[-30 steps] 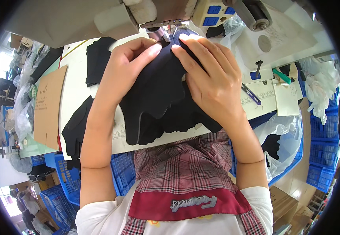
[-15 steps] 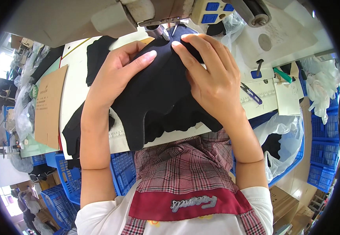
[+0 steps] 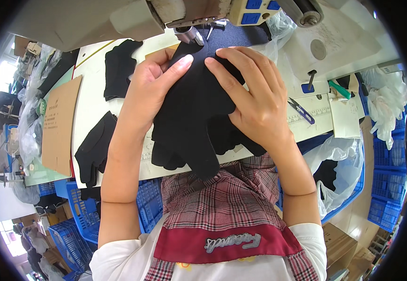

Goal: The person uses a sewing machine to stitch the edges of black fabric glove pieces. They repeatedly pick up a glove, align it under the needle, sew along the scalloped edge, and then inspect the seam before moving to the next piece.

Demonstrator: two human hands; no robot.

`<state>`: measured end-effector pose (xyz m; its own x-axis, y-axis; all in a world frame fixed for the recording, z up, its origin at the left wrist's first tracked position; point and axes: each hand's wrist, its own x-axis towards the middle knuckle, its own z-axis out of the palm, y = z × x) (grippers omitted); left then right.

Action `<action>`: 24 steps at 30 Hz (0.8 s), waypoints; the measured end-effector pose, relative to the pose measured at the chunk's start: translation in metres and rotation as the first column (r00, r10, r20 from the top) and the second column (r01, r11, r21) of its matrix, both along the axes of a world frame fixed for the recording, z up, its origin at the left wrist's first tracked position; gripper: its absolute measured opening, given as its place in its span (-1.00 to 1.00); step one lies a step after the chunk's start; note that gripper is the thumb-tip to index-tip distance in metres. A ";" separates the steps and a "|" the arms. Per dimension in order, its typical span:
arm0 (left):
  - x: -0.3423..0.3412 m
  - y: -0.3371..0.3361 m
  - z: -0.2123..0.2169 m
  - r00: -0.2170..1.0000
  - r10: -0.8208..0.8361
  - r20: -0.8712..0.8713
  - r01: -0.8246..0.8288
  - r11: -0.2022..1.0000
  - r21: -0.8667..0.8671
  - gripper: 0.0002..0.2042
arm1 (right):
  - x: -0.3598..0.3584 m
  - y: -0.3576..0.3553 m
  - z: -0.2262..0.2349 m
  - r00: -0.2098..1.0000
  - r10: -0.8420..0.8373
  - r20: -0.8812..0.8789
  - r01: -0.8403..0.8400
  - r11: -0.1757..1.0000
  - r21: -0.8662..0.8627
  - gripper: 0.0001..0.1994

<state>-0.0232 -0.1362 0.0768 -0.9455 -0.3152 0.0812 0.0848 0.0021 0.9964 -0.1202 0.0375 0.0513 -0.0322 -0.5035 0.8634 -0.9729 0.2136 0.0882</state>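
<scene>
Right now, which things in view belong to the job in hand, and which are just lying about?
In the job:
- black cloth, touched by left hand and right hand
- sewing machine
- probably the loose black pieces

Apparently lying about:
- scissors
- cardboard
- plastic bags
- blue crates

My bare left forearm (image 3: 124, 161) and right forearm (image 3: 291, 164) reach forward, both slanting inward. My left hand (image 3: 154, 84) stretches its thumb (image 3: 179, 69) toward my right hand (image 3: 258, 93), its fingers bent and their tips hidden from me. My right hand is back-up, its fingers (image 3: 242, 62) long and lightly arched, pointing forward and leftward, the thumb tucked out of sight
</scene>
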 end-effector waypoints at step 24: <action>0.013 0.003 -0.024 0.774 -0.204 -0.599 -0.527 0.318 -0.789 -0.56 | -0.021 0.011 0.008 0.979 0.184 0.092 -0.180 0.982 -0.053 -0.57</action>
